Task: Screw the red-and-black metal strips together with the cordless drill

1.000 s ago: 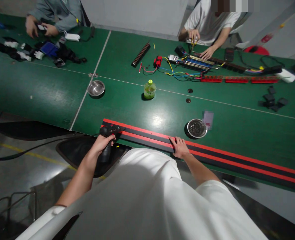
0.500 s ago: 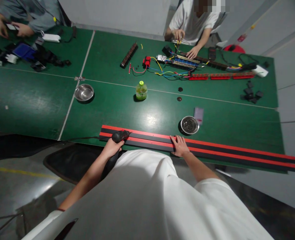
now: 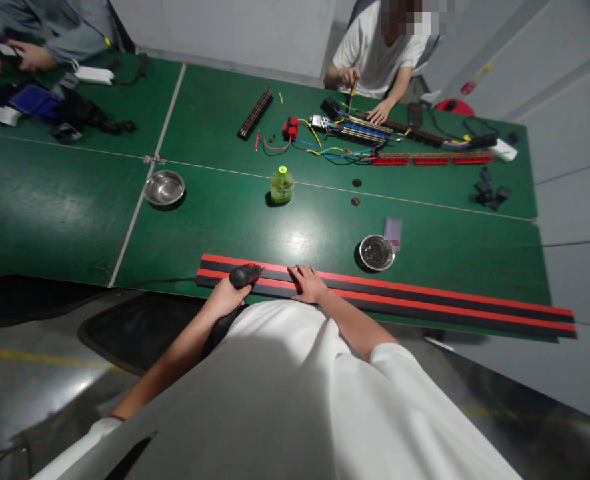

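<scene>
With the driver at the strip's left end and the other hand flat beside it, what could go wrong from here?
1. The right hand lies flat on the red and black strip close to the electric screwdriver in the left hand; a slipping tip might hit fingers.
2. The strip's right end appears to jut past the table corner, unsupported; it may pivot.
3. The cord trails off the table edge and could snag.

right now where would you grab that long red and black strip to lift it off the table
Probably by its long edges, hands well apart, from the near side. The strip lies flat along the near edge of the table, long and thin, so one grip would likely let it sag. The right hand lies on it near the black tool in the left hand.
</scene>
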Demonstrator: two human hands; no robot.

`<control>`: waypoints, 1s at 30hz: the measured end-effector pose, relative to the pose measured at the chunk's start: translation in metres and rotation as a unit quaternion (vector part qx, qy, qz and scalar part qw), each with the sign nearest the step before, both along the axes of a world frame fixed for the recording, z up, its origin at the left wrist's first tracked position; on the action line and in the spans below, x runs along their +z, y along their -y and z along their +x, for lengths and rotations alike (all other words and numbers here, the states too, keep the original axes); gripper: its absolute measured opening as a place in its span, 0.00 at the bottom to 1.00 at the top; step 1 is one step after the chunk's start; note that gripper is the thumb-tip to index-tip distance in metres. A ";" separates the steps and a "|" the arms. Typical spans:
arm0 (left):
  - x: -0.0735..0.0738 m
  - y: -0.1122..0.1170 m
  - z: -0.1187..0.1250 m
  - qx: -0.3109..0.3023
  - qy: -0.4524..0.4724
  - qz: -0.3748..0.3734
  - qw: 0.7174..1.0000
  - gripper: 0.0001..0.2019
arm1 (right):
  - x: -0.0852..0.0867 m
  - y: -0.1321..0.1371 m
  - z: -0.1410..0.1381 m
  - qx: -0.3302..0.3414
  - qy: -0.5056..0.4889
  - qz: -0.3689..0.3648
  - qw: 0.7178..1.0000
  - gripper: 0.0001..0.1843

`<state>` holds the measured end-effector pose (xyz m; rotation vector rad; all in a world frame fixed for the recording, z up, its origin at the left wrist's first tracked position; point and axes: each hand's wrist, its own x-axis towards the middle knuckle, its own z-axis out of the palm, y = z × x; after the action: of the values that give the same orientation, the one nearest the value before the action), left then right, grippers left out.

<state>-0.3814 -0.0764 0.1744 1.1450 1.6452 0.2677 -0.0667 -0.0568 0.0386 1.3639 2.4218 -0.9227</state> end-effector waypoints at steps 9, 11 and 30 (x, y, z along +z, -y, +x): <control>-0.006 -0.001 -0.002 0.001 0.001 0.002 1.000 0.07 | -0.004 0.001 -0.024 -0.011 -0.006 -0.018 1.000 0.66; -0.008 -0.002 -0.004 -0.005 -0.006 -0.002 1.000 0.07 | -0.004 0.002 -0.023 -0.013 -0.010 -0.016 1.000 0.65; 0.022 -0.037 0.028 -0.082 -0.104 -0.043 0.990 0.14 | -0.015 0.005 -0.025 -0.019 -0.011 -0.006 1.000 0.66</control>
<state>-0.3533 -0.0390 0.1966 1.2670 1.7131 -0.0298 -0.0920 -0.0620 0.0238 1.4081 2.4093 -0.9646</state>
